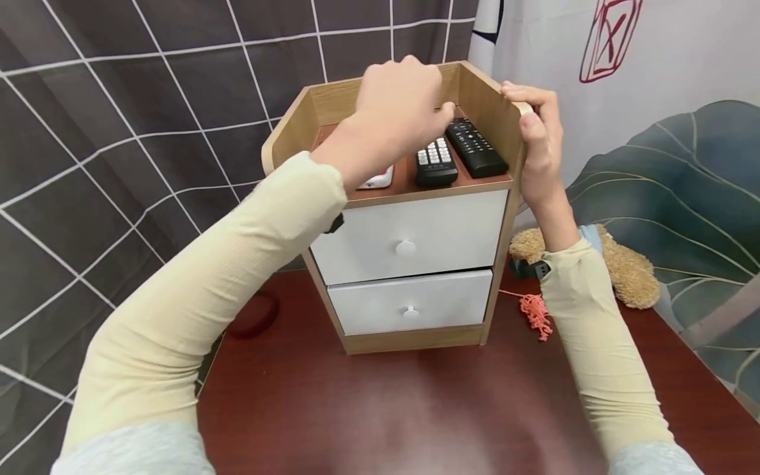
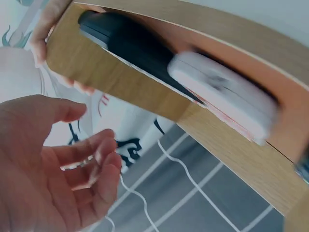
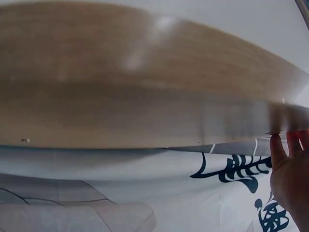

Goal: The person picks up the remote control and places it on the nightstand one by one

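A small wooden cabinet (image 1: 415,340) with two white drawers stands on the table. My right hand (image 1: 541,145) grips the front end of its right side panel, with the thumb on the near edge. Above the cabinet's top shelf hangs my left hand (image 1: 400,92); the left wrist view shows its fingers loosely bent and nothing in them. On that shelf lie a black remote control (image 1: 481,155), a black handset (image 1: 436,173) with white keys, and a white device (image 1: 379,179) partly hidden by the left forearm. Both drawers look pushed in.
A dark red table (image 1: 415,409) carries the cabinet. Right of it lie a coral string tassel (image 1: 536,313) and a tan plush toy (image 1: 635,270). A dark grid-patterned curtain (image 1: 196,86) hangs close behind and left. White cords (image 2: 193,179) run down it.
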### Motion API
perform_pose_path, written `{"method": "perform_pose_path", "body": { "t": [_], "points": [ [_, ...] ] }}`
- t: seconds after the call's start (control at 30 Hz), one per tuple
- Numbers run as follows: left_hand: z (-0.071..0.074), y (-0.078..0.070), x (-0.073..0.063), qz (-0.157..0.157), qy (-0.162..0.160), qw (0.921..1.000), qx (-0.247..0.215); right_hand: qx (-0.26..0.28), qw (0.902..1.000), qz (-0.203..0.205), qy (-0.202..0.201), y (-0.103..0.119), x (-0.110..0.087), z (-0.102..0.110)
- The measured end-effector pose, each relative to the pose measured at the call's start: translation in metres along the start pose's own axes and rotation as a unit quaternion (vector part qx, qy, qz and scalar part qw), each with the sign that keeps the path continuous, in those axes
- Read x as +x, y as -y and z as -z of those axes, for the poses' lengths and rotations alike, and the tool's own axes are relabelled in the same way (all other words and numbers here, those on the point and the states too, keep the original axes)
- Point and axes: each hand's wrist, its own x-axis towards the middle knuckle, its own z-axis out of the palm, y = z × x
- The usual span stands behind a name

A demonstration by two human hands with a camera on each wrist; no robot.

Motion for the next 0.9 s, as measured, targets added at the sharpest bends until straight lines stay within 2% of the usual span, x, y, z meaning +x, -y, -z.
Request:
{"method": "perform_pose_path", "body": {
  "t": [0.2, 0.33, 0.43, 0.5, 0.6, 0.73, 0.8, 0.9],
  "points": [
    [-0.004, 0.027, -0.024, -0.026, -0.063, 0.9974, -0.024, 0.005, 0.9999, 0.005, 0.011, -0.005, 0.006, 0.009],
    [-0.013, 0.048, -0.040, -0.076, -0.095, 0.9921, -0.029, 0.000, 0.9995, 0.008, 0.031, -0.010, 0.009, 0.018],
    [-0.030, 0.064, -0.051, -0.126, -0.146, 0.9812, -0.015, -0.030, 0.9983, 0.011, 0.050, -0.014, 0.009, 0.027],
    [-0.046, 0.073, -0.060, -0.154, -0.191, 0.9693, -0.013, -0.061, 0.9962, 0.007, 0.062, -0.017, 0.007, 0.034],
    [-0.069, 0.087, -0.080, -0.176, -0.252, 0.9515, -0.008, -0.100, 0.9918, -0.005, 0.080, -0.019, 0.002, 0.043],
    [-0.087, 0.108, -0.112, -0.175, -0.304, 0.9357, -0.036, -0.133, 0.9846, -0.021, 0.111, -0.015, -0.007, 0.050],
    [-0.093, 0.118, -0.127, -0.161, -0.328, 0.9289, -0.060, -0.149, 0.9798, -0.036, 0.128, -0.011, -0.011, 0.053],
    [-0.108, 0.131, -0.149, -0.125, -0.347, 0.9237, -0.103, -0.145, 0.9760, -0.056, 0.153, -0.008, -0.019, 0.061]
  ]
}}
